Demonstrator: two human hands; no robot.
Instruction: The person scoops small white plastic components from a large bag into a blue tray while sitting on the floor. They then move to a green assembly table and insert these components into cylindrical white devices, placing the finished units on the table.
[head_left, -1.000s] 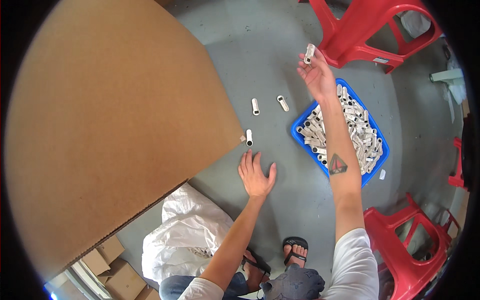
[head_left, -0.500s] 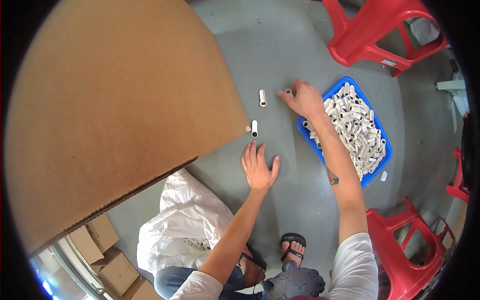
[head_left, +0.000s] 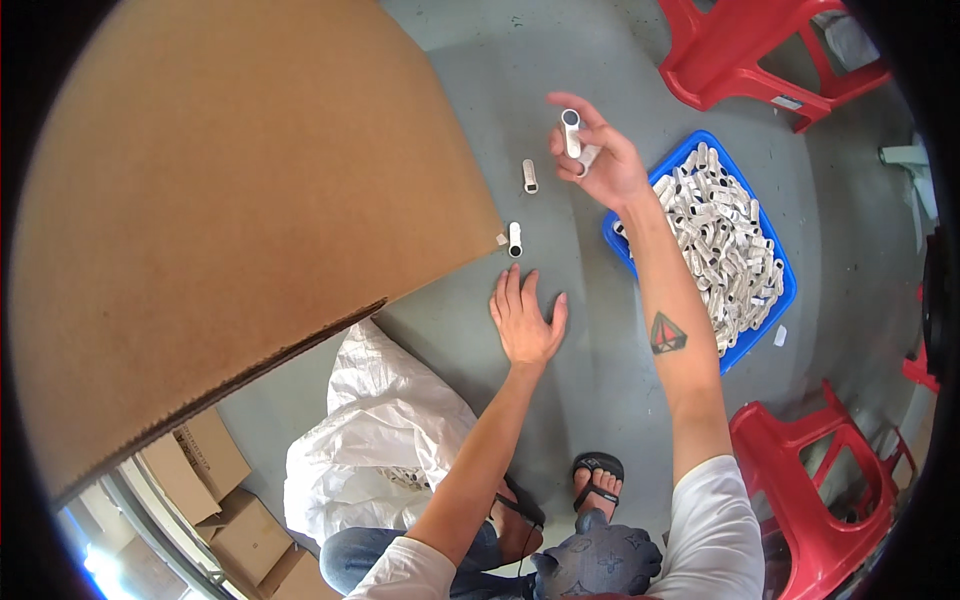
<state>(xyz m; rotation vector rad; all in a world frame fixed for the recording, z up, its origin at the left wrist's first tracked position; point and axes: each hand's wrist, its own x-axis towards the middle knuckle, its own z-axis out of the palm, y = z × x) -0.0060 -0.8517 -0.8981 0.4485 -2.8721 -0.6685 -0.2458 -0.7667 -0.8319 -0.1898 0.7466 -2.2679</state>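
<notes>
Raised left of the blue tray, my right hand (head_left: 612,172) is closed around small elongated white plastic pieces. One white piece (head_left: 571,135), with a dark round end, stands up between thumb and fingers; a second white piece (head_left: 588,158) shows in the palm. My left hand (head_left: 526,325) lies flat with fingers spread, palm down, holding nothing. Just beyond its fingertips lies a loose white piece (head_left: 515,238) with a black round end. Farther off is another loose piece (head_left: 530,176) with a dark square patch. The blue tray (head_left: 792,287) holds a heap of similar pieces (head_left: 730,250).
A large brown cardboard box (head_left: 250,200) takes up the left side. Below it sits a white woven sack (head_left: 385,420), near my feet. Red plastic stools (head_left: 740,75) stand far right and near right. Smaller cartons (head_left: 240,540) lie at lower left on the grey floor.
My right hand has lifted away and turned, so the white pieces in it now show. My left hand stays flat on the floor. The whole view has shifted slightly.
</notes>
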